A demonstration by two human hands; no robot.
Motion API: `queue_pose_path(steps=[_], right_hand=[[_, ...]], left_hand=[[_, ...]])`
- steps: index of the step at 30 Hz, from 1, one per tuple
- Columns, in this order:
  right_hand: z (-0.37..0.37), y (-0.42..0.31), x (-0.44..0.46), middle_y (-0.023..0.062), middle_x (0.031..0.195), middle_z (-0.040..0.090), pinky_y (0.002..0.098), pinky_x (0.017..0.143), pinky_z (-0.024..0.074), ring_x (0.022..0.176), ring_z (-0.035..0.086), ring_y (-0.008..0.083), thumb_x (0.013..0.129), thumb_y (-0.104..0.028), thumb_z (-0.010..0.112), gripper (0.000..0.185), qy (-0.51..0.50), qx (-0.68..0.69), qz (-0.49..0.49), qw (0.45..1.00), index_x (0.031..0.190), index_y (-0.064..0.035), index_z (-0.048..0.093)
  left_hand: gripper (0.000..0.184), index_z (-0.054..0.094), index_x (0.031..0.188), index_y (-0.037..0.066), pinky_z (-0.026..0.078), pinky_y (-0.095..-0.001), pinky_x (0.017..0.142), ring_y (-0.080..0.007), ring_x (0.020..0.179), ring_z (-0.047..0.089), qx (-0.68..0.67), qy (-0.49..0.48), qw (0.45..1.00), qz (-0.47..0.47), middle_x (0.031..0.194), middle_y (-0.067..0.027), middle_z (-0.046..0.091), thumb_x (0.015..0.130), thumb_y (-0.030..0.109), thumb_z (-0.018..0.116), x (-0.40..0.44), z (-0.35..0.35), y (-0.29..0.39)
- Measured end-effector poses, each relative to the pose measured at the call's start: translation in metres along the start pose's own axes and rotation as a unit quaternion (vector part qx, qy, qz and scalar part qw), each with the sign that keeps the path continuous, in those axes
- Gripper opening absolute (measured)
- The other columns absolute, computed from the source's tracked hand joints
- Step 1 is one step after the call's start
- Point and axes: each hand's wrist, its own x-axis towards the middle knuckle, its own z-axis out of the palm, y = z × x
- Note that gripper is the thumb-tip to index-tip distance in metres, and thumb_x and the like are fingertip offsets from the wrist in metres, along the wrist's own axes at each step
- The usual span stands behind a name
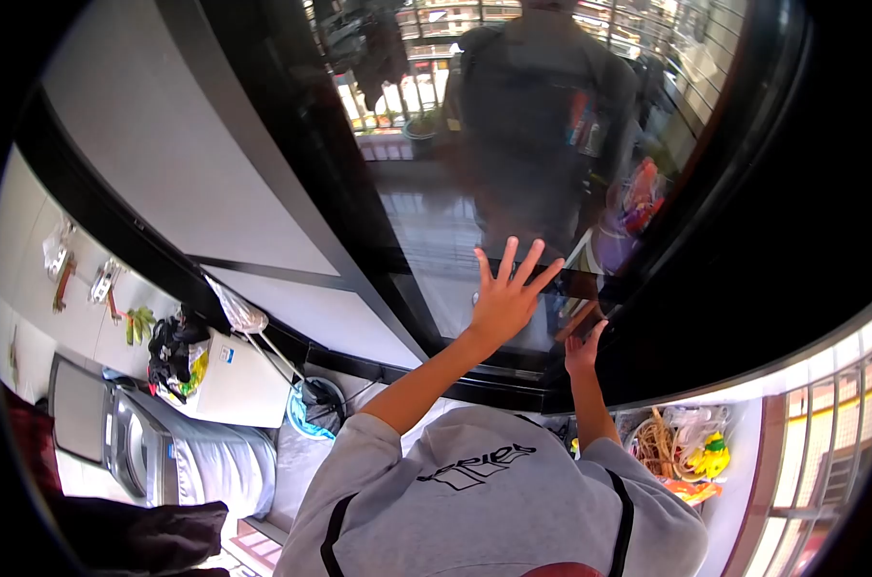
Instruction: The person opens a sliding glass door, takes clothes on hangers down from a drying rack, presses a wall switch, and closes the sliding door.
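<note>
A dark-framed glass door point(426, 221) stands in front of me, its pane reflecting a person and a balcony railing. My left hand point(509, 293) lies against the lower part of the glass, fingers spread wide, holding nothing. Lower and to the right, my right hand point(583, 351) is at the black door frame point(647, 337), beside its own reflection. One digit of it sticks out toward the frame; the other fingers show only in part. No object is visible in that hand.
On the left are a top-loading washing machine point(142, 447), a white cabinet point(248, 385) with bags on it, and a blue basin point(315, 406). Dark cloth point(138, 534) hangs lower left. At right, a basket point(655, 440) and yellow items point(713, 457) sit near a barred window point(821, 462).
</note>
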Motion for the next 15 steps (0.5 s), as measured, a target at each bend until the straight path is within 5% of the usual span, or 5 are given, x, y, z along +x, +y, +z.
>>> queue_pose_path(steps=[3,7,11,14,15], right_hand=[[-0.01,0.019,0.014,0.0082,0.127,0.05,0.0318,0.099,0.0374,0.111,0.051,0.0206,0.067,-0.082,0.064,0.104,0.039,0.005,0.019,0.999,0.135,-0.0054,0.045],[-0.034,0.079,0.021,0.0063,0.095,0.063,0.0319,0.069,0.0493,0.076,0.06,0.0215,0.079,-0.072,0.061,0.073,0.041,-0.097,0.109,0.988,0.116,-0.01,0.052],[0.0,0.153,-0.017,-0.0004,0.066,0.058,0.0254,0.055,0.0442,0.06,0.054,0.015,0.093,-0.054,0.055,0.038,-0.213,-0.254,0.326,0.885,0.089,-0.0159,0.058],[0.036,0.215,-0.052,-0.0053,0.07,0.056,0.0242,0.055,0.0415,0.059,0.05,0.0096,0.096,-0.045,0.054,0.03,-0.395,-0.316,0.396,0.766,0.085,-0.0171,0.058],[0.058,0.225,-0.083,-0.0042,0.078,0.058,0.0242,0.06,0.0427,0.066,0.052,0.0098,0.097,-0.045,0.053,0.03,-0.357,-0.351,0.419,0.758,0.094,-0.0155,0.059]], left_hand=[[0.078,0.04,0.147,0.032,0.02,-0.0791,0.099,-0.0453,0.141,0.02,-0.005,-0.015,1.0,0.001,0.157,-0.0102,0.021,0.076,0.024,0.072,-0.001,-0.004,-0.002],[0.075,0.041,0.146,0.028,0.022,-0.0751,0.103,-0.0408,0.145,0.018,-0.069,-0.037,0.997,-0.005,0.159,-0.0083,0.021,0.077,0.02,0.07,-0.007,-0.028,-0.004],[0.073,0.041,0.145,0.021,0.029,-0.0489,0.114,-0.032,0.144,0.027,-0.197,-0.042,0.978,-0.051,0.157,-0.0079,0.027,0.078,0.011,0.068,-0.046,-0.059,-0.025],[0.068,0.042,0.144,0.019,0.031,-0.0454,0.114,-0.0314,0.141,0.032,-0.205,-0.066,0.964,-0.154,0.151,-0.009,0.035,0.081,0.009,0.065,-0.13,-0.087,-0.048],[0.066,0.041,0.143,0.019,0.032,-0.0447,0.114,-0.0313,0.14,0.033,-0.199,-0.073,0.954,-0.212,0.15,-0.0093,0.036,0.082,0.009,0.064,-0.165,-0.095,-0.051]])
